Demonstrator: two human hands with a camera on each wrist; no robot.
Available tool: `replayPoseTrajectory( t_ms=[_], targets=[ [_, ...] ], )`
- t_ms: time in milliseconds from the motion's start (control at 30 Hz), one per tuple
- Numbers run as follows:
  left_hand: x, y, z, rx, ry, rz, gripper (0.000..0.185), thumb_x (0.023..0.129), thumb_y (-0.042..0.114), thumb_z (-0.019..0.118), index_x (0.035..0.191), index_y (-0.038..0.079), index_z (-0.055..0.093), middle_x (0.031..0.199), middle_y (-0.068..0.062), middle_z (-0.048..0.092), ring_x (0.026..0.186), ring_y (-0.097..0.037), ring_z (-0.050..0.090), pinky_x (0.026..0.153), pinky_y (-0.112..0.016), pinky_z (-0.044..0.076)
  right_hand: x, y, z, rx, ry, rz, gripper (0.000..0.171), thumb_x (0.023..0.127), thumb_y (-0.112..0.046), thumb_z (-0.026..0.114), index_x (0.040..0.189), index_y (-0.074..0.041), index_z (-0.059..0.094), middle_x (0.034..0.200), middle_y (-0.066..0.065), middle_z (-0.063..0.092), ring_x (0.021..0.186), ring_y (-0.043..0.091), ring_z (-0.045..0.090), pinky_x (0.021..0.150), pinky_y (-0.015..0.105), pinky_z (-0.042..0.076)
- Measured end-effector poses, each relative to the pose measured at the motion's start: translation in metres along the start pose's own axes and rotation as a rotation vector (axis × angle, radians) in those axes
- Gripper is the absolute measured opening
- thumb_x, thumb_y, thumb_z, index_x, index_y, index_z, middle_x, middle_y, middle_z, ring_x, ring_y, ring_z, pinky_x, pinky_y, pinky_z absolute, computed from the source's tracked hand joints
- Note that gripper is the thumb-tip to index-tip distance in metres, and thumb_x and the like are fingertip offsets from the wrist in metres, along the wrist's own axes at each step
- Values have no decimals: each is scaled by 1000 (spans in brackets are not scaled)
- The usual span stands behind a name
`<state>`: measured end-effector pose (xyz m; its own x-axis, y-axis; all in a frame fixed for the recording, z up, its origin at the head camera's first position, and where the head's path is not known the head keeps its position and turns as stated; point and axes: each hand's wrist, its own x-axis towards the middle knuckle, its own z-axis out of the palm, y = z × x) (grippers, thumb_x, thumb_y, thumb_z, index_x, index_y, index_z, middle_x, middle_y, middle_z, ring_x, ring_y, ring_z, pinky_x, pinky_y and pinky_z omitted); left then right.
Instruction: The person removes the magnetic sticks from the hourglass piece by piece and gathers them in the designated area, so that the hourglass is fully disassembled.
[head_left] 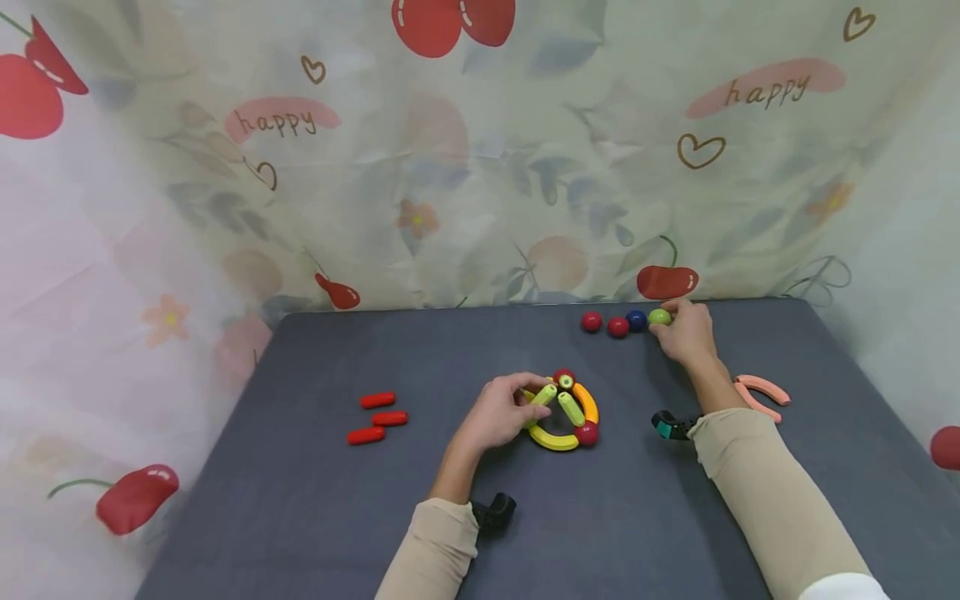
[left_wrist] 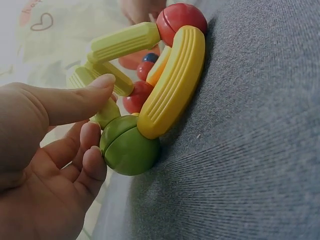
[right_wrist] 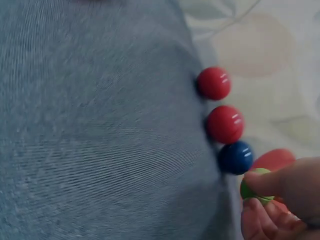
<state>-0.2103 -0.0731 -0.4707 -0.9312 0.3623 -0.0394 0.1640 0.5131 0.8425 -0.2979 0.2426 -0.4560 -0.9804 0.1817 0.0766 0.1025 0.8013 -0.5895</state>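
Note:
In the head view my left hand [head_left: 498,412] is at the left side of a ring of toy rods and balls, pinching an upward-slanting yellow-green rod [head_left: 546,395]. The left wrist view has this rod's green ball [left_wrist: 130,145] at my fingertips, joined to a curved yellow rod [left_wrist: 175,82]. Red balls [head_left: 587,433], a curved orange rod [head_left: 587,403] and another slanting yellow-green rod [head_left: 572,408] belong to the ring. At the table's back edge my right hand [head_left: 688,332] pinches a light green ball [head_left: 660,317] between thumb and fingers, beside a blue ball [right_wrist: 236,157].
Two loose red balls [head_left: 618,327] stand left of the blue ball along the back edge. Several short red rods [head_left: 390,418] lie on the left of the dark table [head_left: 300,500]. Curved pink rods [head_left: 763,388] lie by my right sleeve. A patterned cloth [head_left: 480,208] hangs behind.

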Motion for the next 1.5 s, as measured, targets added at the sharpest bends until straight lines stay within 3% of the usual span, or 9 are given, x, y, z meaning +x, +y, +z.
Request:
replayPoseTrajectory(
  t_ms=[200, 367, 500, 700, 900, 1100, 1233, 1333, 1500],
  targets=[
    [0, 0, 2, -2, -14, 10, 33, 90, 23, 79, 122, 25, 73, 103, 4, 72, 72, -14, 56, 60, -25, 45, 1, 11, 5, -48, -58, 31, 56, 98, -18, 64, 143, 10, 45, 137, 38, 44, 128, 51, 42, 106, 62, 40],
    [-2, 2, -4, 2, -11, -23, 31, 89, 23, 80, 120, 22, 74, 102, 4, 71, 79, -14, 59, 64, -26, 48, -21, -9, -4, -11, -92, -45, 57, 100, -23, 65, 144, 7, 46, 136, 35, 48, 126, 47, 47, 102, 61, 44],
    [-4, 6, -8, 20, -9, -54, 32, 89, 23, 81, 119, 19, 74, 101, 2, 71, 82, -14, 60, 66, -26, 49, -60, -29, -8, 85, -257, -176, 46, 100, -29, 66, 135, -1, 59, 119, 21, 63, 101, 34, 62, 83, 46, 54],
    [-4, 7, -7, 62, 1, -70, 31, 89, 23, 81, 118, 14, 75, 96, 1, 73, 79, -12, 61, 66, -25, 49, -111, -36, 16, 227, -541, -316, 44, 93, -39, 74, 127, -10, 67, 111, 10, 62, 91, 17, 59, 74, 27, 51],
    [-4, 6, -7, 110, -17, -30, 26, 93, 22, 76, 118, 16, 74, 98, 2, 71, 83, -11, 59, 72, -25, 49, -122, -33, 34, 234, -542, -353, 30, 91, -36, 77, 112, -14, 75, 105, 7, 60, 90, 16, 52, 73, 24, 45],
    [-8, 9, -17, 81, -26, 3, 25, 98, 24, 69, 122, 18, 69, 111, 0, 72, 96, -14, 64, 85, -32, 54, -120, -33, 35, 244, -559, -313, 34, 91, -36, 78, 113, -10, 75, 103, 7, 59, 90, 17, 53, 73, 24, 47],
    [-16, 3, -37, 99, 107, -15, 27, 96, 25, 72, 123, 21, 70, 110, 1, 71, 97, -16, 65, 81, -34, 55, -120, -32, 36, 233, -569, -314, 36, 91, -38, 77, 114, -10, 74, 101, 6, 59, 89, 17, 52, 72, 24, 45],
    [-26, -9, -65, 159, 219, -44, 29, 93, 24, 76, 122, 20, 72, 110, -1, 69, 99, -19, 66, 78, -35, 55, -119, -30, 36, 225, -572, -317, 36, 91, -39, 77, 114, -11, 73, 95, 4, 58, 88, 18, 51, 71, 24, 43],
    [-47, -42, -122, 255, 321, -201, 28, 92, 22, 77, 119, 17, 70, 114, -7, 71, 101, -25, 66, 84, -41, 54, -118, -28, 36, 224, -577, -317, 40, 90, -39, 78, 115, -9, 72, 88, 2, 58, 85, 18, 50, 68, 24, 40]
  ],
)
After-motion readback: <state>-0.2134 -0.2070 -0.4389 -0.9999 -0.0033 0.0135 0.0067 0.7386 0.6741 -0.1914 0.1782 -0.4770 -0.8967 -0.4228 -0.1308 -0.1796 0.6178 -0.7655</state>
